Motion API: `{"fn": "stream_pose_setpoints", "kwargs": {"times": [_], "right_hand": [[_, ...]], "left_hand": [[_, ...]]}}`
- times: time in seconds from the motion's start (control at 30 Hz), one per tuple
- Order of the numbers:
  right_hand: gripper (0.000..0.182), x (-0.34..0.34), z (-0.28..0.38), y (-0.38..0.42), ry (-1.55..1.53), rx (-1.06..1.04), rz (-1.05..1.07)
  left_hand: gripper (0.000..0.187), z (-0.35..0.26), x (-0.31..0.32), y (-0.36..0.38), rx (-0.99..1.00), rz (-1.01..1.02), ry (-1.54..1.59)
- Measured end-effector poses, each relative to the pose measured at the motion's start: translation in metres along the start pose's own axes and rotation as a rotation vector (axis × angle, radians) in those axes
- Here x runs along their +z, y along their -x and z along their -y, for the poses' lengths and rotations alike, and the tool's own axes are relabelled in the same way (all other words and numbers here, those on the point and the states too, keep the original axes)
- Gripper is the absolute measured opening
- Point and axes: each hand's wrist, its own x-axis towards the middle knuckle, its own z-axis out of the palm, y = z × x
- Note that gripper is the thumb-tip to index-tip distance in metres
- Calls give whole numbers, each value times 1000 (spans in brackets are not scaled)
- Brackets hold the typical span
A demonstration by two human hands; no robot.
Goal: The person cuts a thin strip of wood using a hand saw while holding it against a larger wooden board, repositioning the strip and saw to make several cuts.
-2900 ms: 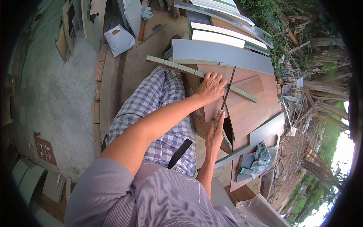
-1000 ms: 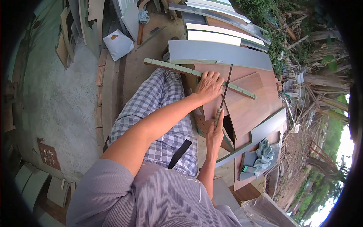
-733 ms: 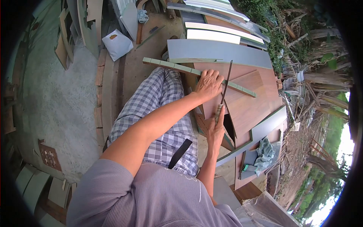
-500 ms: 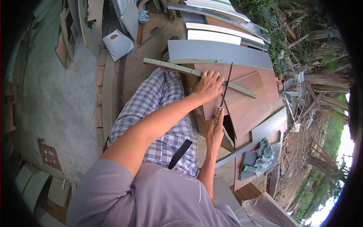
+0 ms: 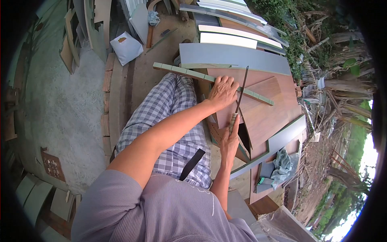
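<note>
My left hand (image 5: pixel 223 92) is closed over a long narrow strip (image 5: pixel 181 71), its fingers wrapped across the top. The strip is pale green with dark cross lines at regular spacing and a brown side, and it lies slanted over the edge of a stack of brown boards (image 5: pixel 266 115). In my right hand (image 5: pixel 230 139) is a long thin-bladed tool (image 5: pixel 243 89), gripped by its wrapped handle. The dark blade points away from me and crosses the strip just right of my left hand.
Grey and white panels (image 5: pixel 234 54) are layered beyond the brown boards. An L-shaped grey board (image 5: pixel 282 137) and a bluish cloth (image 5: pixel 282 167) lie to the right. A white bag (image 5: pixel 126 47) sits at the upper left, near leaning panels (image 5: pixel 98 36). Plants border the right side.
</note>
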Motion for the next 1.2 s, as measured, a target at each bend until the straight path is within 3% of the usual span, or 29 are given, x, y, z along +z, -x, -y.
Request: {"fn": "stream_pose_setpoints", "kwargs": {"times": [1.2], "right_hand": [[61, 7, -12, 10, 12, -103, -89]], "left_hand": [[23, -1, 1, 1, 4, 31, -9]]}}
